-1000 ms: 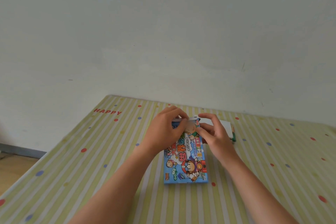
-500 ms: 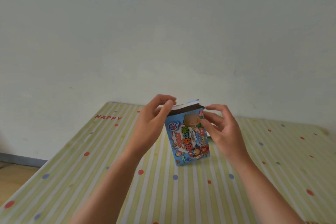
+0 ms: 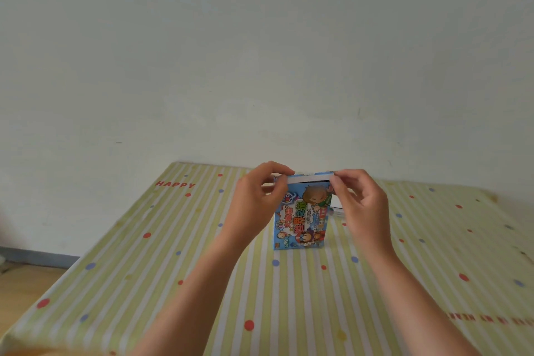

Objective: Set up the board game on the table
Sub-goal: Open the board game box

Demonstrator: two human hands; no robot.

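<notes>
As the box stands upright — left hand and right hand pinch its flap.

The game box looks like thin printed cardboard; the colour face is pretty smooth with a slight sheen. Its top flap shows a plain white edge, matt, like bare card. The table cover reads to me as wipe-clean plastic or oilcloth more than woven cloth: smooth, soft low gloss, a few small puckers near the far right corner. The wall behind the far edge is matt painted plaster, a bit uneven with small scuffs. The floor past the left edge looks like wood or wood-look, fairly matt.
</notes>
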